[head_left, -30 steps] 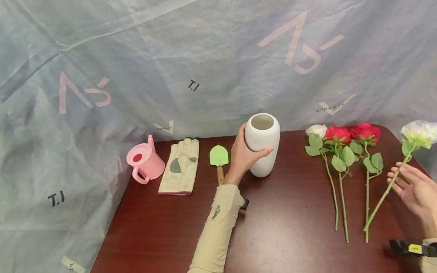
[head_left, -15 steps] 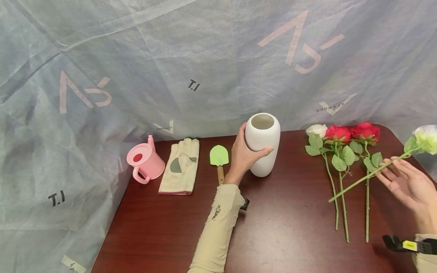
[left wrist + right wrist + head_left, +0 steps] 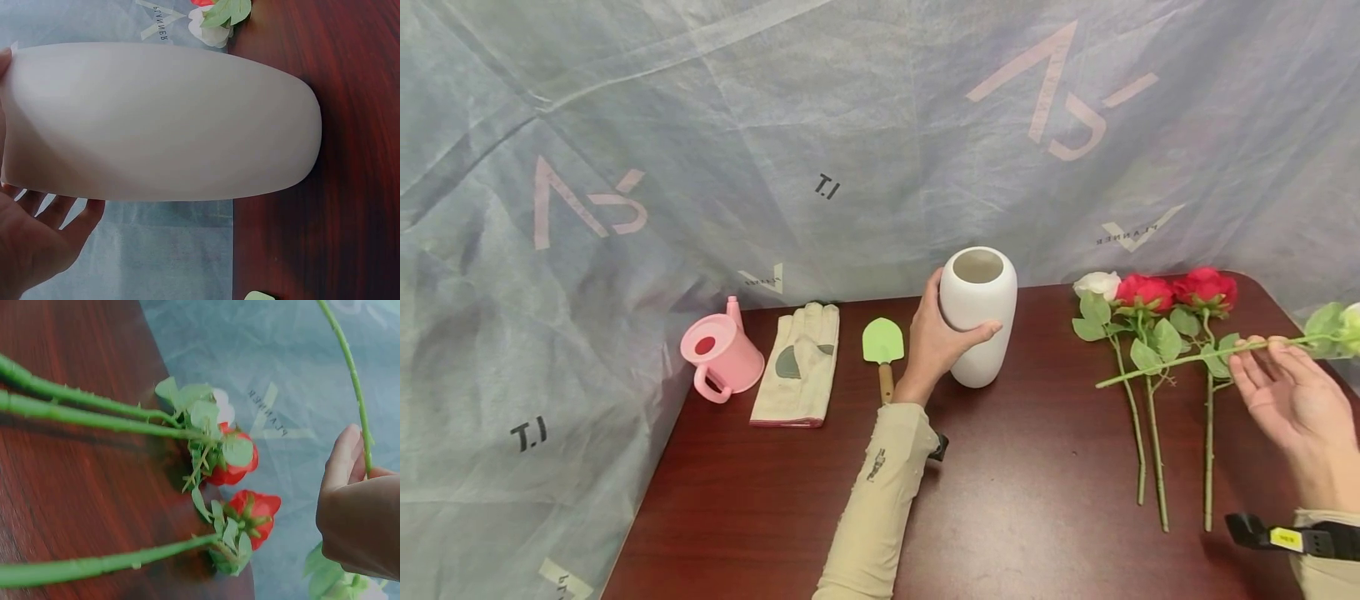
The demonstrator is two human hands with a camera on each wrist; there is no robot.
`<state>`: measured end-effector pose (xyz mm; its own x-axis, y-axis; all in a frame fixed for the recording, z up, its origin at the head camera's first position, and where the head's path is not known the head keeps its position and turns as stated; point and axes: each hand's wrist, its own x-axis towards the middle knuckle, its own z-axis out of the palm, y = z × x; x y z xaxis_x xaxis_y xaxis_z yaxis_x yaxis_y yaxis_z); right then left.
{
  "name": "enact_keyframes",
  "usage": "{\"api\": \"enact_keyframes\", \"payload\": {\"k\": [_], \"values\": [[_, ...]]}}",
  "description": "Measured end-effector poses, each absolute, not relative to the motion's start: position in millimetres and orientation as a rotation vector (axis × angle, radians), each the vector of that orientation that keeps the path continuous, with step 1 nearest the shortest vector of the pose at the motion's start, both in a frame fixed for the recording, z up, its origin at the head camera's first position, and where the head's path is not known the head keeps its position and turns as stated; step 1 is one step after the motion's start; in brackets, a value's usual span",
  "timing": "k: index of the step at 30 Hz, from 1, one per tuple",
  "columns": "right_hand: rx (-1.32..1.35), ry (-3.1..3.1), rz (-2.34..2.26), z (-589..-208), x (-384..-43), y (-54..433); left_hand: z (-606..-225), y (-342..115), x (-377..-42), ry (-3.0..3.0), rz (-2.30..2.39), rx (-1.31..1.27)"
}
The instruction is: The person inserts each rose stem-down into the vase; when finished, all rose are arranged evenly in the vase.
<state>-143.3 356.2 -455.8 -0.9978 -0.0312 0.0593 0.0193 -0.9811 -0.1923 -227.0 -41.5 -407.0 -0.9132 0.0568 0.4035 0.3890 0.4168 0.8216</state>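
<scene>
A white vase (image 3: 981, 325) stands upright on the table, and my left hand (image 3: 943, 337) grips its left side with thumb and fingers around it. The left wrist view shows the vase (image 3: 162, 122) with fingers curled at its upper part. My right hand (image 3: 1296, 400) pinches the green stem of a white rose (image 3: 1348, 329) at the table's right side. That stem lies nearly level above the other flowers, its cut end pointing left; the bloom is partly out of the head view. Below it lie a white rose (image 3: 1097, 285) and two red roses (image 3: 1206, 287).
Left of the vase lie a green trowel (image 3: 883, 342) with a wooden handle and pale work gloves (image 3: 797, 367). A pink watering can (image 3: 722, 354) stands at the table's left edge. A grey sheet (image 3: 880, 133) hangs behind the dark red table (image 3: 1015, 508).
The rose in my right hand has swung from steeply slanted to almost level, its stem end moving left and up and its bloom moving right. My left hand stays on the vase.
</scene>
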Motion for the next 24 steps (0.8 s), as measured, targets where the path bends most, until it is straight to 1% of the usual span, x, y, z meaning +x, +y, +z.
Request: {"api": "enact_keyframes", "payload": {"k": [9,16,24], "values": [[-0.222,0.291,-3.167,-447,-145,339,-408,-41,-227,-2.348,-1.515,-0.385],[-0.117,0.145,-3.2,-441,-148,331,-408,-41,-226,-2.351,-1.522,-0.383],[-0.097,-0.006,-3.224,-436,-150,317,-408,-41,-226,-2.35,-1.52,-0.388]]}}
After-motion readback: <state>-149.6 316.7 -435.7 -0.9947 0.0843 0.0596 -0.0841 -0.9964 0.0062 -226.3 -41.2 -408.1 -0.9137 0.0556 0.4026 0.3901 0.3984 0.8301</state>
